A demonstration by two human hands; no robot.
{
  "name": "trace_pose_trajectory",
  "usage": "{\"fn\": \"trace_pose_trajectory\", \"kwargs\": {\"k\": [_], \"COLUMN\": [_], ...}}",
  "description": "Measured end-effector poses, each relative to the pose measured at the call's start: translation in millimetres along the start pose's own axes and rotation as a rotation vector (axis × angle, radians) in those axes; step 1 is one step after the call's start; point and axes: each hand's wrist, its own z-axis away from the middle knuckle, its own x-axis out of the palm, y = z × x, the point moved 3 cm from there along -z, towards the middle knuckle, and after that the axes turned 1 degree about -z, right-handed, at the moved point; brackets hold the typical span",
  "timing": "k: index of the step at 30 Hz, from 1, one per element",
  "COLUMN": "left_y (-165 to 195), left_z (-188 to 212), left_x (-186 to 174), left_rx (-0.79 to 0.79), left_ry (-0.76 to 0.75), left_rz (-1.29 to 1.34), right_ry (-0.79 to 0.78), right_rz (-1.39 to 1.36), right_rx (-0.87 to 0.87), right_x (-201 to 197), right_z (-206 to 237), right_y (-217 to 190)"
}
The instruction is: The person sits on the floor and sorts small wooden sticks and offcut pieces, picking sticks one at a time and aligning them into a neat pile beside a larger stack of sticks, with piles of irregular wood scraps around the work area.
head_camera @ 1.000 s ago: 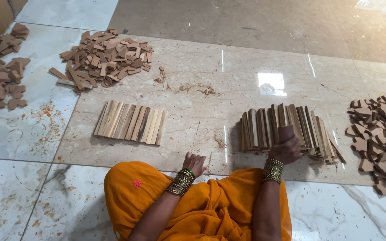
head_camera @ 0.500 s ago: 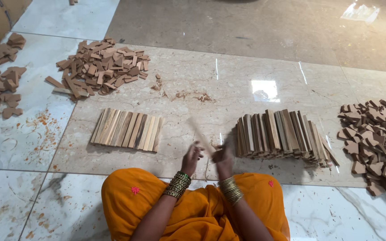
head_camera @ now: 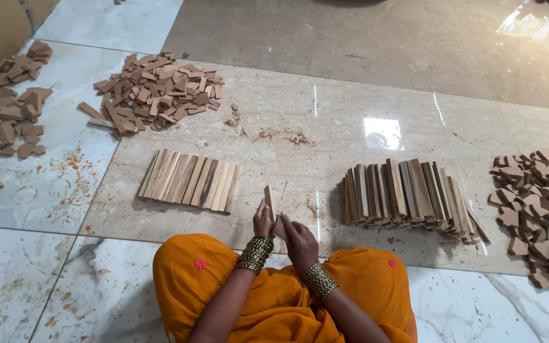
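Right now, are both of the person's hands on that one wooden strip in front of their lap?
Yes, the left hand and right hand both grip the upright wooden strip, above the marble floor.

I am sitting on a polished marble floor [head_camera: 376,82]. Lying directly on it: a flat row of wooden slats [head_camera: 190,180] ahead-left, a taller stack of slats [head_camera: 408,194] ahead-right, heaps of small brown wood offcuts far left [head_camera: 1,114], upper left [head_camera: 154,92] and far right [head_camera: 541,203], plus scattered sawdust [head_camera: 281,135].
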Motion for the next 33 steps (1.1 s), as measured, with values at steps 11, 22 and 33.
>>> {"fn": "trace_pose_trajectory", "kwargs": {"k": [11, 22, 33], "left_y": [-34, -45, -34], "left_z": [39, 50, 42], "left_x": [21, 25, 22], "left_rx": [0.074, -0.386, 0.399], "left_ry": [-0.472, -0.526, -0.411], "left_rz": [-0.427, -0.11, -0.998], "right_ry": [0.083, -0.064, -0.071], "right_rz": [0.337, 0.273, 0.32], "right_rx": [0.029, 0.571, 0.293], "right_x": [-3, -36, -1], "right_z": [-26, -33, -31], "right_y": [34, 98, 80]}}
